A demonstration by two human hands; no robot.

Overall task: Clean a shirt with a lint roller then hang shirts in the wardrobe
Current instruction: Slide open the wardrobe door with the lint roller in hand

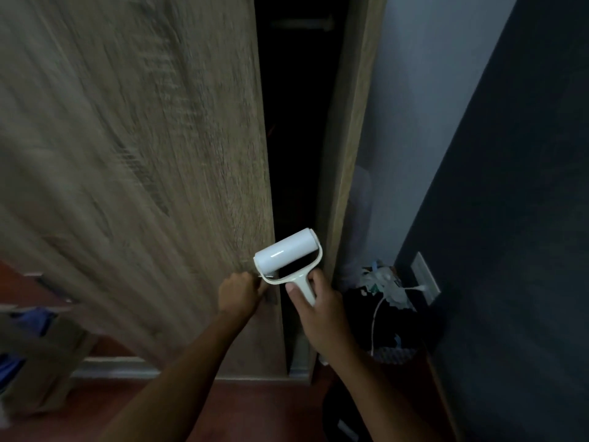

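Observation:
A tall wood-grain wardrobe door (153, 154) fills the left and centre of the view, blurred. My left hand (240, 293) grips its right edge low down. Beside that edge a dark gap (296, 138) shows the wardrobe's inside, where a pale rail (302, 23) is faint at the top; nothing else in there can be made out. My right hand (314, 309) holds the cream handle of a white lint roller (287, 255), its roll tilted up to the right in front of the gap. No shirt is clearly visible.
The wardrobe's right side panel (350, 138) stands next to a pale wall (424, 90) and a dark wall (510, 218) with a socket (425, 277) and white cable. A dark bin (382, 314) of rubbish sits on the reddish floor (191, 406). A cardboard box (41, 362) sits lower left.

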